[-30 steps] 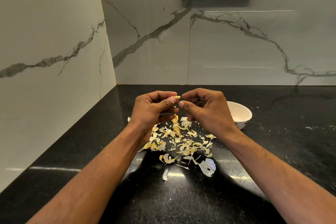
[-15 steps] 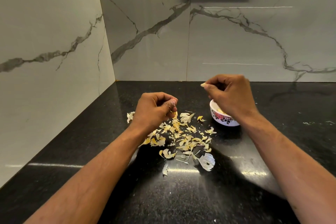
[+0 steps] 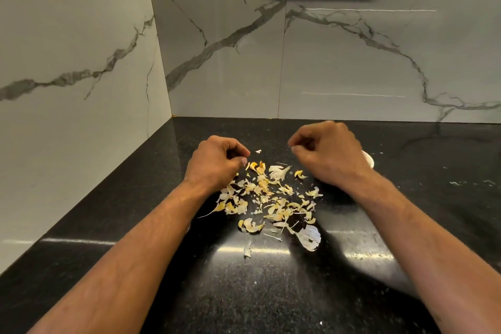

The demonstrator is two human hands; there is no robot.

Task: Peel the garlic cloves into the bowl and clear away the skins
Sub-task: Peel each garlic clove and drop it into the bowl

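Both my hands, left and right, hover curled over the garlic skins; whether either grip holds anything, I cannot tell.

We've got a black speckled countertop with garlic skins scattered all over the middle, and a white bowl just right of them.
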